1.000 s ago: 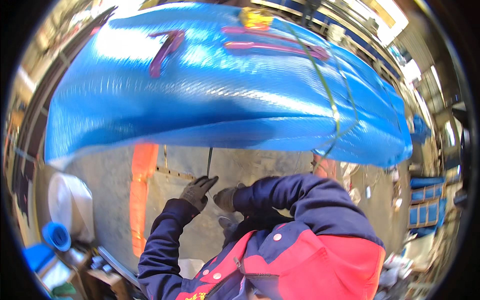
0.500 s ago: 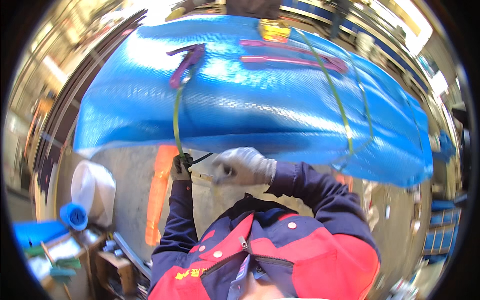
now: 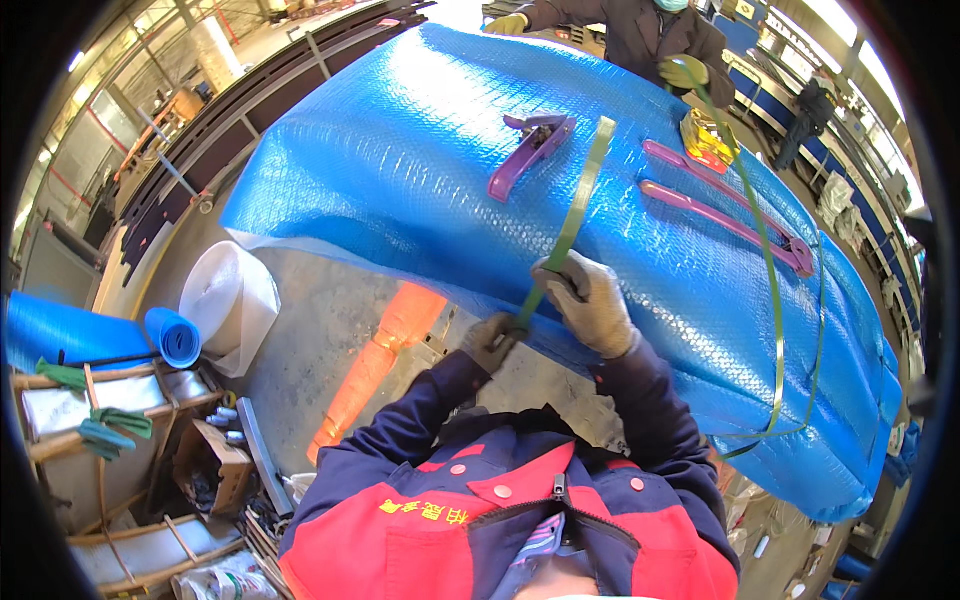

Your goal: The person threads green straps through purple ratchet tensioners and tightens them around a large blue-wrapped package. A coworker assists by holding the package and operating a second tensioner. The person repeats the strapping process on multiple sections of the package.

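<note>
A big bundle wrapped in shiny blue bubble sheeting [image 3: 390, 200] lies across in front of me. A green strap [image 3: 582, 200] runs up over its near side, its free end on top. My gloved left hand [image 3: 492, 343] is closed around the strap below the bundle's near edge. Just above it, my gloved right hand [image 3: 592, 305] grips the same strap between thumb and fingers. On the sheeting rest a short purple strapping tool [image 3: 532, 160] and, further right, a long-handled purple tool [image 3: 725, 212]. Another green strap [image 3: 772, 300] circles the right part of the bundle.
A co-worker [image 3: 650, 30] in gloves stands at the far side, one hand at the second strap. A yellow packet [image 3: 707, 138] lies on the bundle. Below are an orange-wrapped leg [image 3: 375, 360], a white foam roll [image 3: 230, 300], a blue roll [image 3: 172, 338] and a cart frame [image 3: 110, 425].
My right hand has come onto the strap, which now lies apart from the short purple tool. My view has shifted, and the co-worker's hands now show.
</note>
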`<act>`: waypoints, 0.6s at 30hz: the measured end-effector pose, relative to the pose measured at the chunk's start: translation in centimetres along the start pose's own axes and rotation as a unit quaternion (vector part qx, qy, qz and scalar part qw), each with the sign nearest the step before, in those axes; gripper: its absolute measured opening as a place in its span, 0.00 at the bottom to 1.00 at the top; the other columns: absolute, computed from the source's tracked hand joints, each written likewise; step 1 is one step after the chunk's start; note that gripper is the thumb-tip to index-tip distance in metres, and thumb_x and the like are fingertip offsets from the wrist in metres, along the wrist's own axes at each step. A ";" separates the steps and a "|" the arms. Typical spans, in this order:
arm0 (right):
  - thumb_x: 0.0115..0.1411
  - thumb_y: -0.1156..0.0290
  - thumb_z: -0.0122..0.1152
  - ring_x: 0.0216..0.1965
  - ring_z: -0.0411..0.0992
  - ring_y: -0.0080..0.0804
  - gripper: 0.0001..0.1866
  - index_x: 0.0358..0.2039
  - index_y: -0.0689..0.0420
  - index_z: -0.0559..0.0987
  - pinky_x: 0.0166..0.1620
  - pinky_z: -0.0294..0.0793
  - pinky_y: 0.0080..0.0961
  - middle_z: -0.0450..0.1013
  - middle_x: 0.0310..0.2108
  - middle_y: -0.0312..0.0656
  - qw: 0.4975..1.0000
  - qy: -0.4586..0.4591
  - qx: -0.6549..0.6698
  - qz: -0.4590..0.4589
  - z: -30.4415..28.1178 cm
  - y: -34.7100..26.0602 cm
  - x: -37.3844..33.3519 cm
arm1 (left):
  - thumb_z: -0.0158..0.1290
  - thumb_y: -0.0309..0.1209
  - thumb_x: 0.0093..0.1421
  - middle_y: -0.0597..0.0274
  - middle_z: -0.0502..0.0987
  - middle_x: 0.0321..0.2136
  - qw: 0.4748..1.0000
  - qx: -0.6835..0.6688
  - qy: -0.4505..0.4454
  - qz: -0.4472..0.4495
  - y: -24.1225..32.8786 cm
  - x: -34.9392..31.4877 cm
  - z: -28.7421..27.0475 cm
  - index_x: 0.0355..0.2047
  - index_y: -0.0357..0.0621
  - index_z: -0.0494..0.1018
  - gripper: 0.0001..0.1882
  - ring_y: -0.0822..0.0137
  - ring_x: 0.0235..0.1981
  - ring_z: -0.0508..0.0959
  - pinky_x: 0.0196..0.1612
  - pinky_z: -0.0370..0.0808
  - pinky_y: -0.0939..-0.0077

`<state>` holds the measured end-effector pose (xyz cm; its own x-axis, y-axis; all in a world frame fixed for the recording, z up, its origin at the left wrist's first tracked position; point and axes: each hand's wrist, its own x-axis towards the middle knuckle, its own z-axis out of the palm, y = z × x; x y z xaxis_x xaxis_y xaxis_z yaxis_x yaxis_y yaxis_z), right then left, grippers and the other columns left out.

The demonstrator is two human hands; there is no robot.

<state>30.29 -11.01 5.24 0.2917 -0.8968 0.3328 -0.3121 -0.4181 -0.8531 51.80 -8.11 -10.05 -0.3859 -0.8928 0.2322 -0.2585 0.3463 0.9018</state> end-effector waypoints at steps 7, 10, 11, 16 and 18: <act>0.64 0.74 0.64 0.30 0.77 0.43 0.09 0.43 0.62 0.82 0.36 0.77 0.33 0.77 0.30 0.50 0.998 0.061 -0.023 -0.005 -0.6 -1.4 4.5 | 0.46 0.22 0.73 0.57 0.81 0.34 0.977 -0.132 0.025 0.165 7.6 11.2 -5.2 0.52 0.36 0.73 0.10 0.71 0.32 0.82 0.38 0.79 0.74; 0.66 0.69 0.67 0.28 0.74 0.27 0.11 0.41 0.64 0.82 0.34 0.76 0.30 0.78 0.28 0.44 0.988 0.129 -0.011 0.088 -1.7 -1.1 7.8 | 0.49 0.22 0.71 0.56 0.78 0.24 0.977 -0.201 -0.015 0.073 7.7 16.1 -5.0 0.45 0.39 0.74 0.06 0.65 0.23 0.81 0.29 0.78 0.70; 0.67 0.65 0.68 0.28 0.71 0.20 0.13 0.40 0.63 0.83 0.32 0.75 0.25 0.80 0.30 0.40 0.964 0.143 0.075 0.211 -2.4 -1.1 9.0 | 0.50 0.22 0.71 0.56 0.78 0.24 0.979 -0.180 -0.005 0.095 7.4 17.1 -4.7 0.45 0.39 0.74 0.05 0.65 0.23 0.81 0.29 0.77 0.70; 0.70 0.61 0.66 0.32 0.76 0.20 0.23 0.58 0.63 0.77 0.35 0.77 0.22 0.81 0.33 0.39 0.862 0.502 -0.065 -0.020 -4.0 -3.4 12.7 | 0.52 0.24 0.72 0.64 0.76 0.23 0.988 -0.145 -0.012 0.053 5.6 18.8 -3.2 0.46 0.38 0.75 0.05 0.74 0.20 0.76 0.24 0.74 0.75; 0.70 0.53 0.65 0.37 0.82 0.36 0.31 0.61 0.66 0.74 0.45 0.82 0.32 0.83 0.38 0.49 0.931 0.329 -0.156 0.036 -3.7 -5.0 13.8 | 0.53 0.24 0.72 0.64 0.76 0.22 0.984 -0.161 -0.026 0.072 5.1 19.2 -3.2 0.46 0.38 0.75 0.05 0.75 0.20 0.76 0.23 0.74 0.76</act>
<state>32.52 -21.86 15.64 -0.3245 -0.7760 0.5408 -0.5870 -0.2831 -0.7585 45.91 -24.41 0.19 -0.4450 -0.8224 0.3546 0.0922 0.3517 0.9315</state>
